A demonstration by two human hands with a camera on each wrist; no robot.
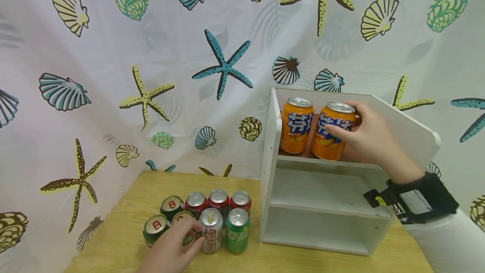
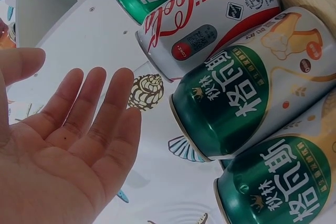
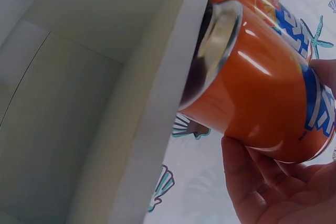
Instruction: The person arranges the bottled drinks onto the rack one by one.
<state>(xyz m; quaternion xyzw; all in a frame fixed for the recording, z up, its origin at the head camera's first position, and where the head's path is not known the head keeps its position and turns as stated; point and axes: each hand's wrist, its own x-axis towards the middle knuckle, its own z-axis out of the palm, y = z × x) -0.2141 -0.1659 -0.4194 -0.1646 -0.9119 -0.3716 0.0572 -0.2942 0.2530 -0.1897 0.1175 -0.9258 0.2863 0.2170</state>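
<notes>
My right hand (image 1: 373, 136) grips an orange soda can (image 1: 327, 138) at the top shelf, thumb on its front and fingers around the far side. In the right wrist view the can's base overlaps the shelf's front edge, and the can leans slightly. A second orange can (image 1: 297, 125) stands on that shelf just left of it. Low at the left, my left hand (image 1: 172, 243) hovers by the cans on the table with relaxed fingers and a bare palm. Nearest to it are green-and-white kvass cans (image 2: 231, 93) and a white Coca-Cola can (image 1: 211, 233).
A green soda can (image 1: 238, 233) stands between the Coca-Cola can and the white shelf unit (image 1: 267, 188). Three dark red cans (image 1: 240, 201) line up behind. Below the orange cans, the unit has a middle shelf (image 1: 318, 188) and a bottom one. A shell-patterned cloth (image 1: 182, 96) hangs behind.
</notes>
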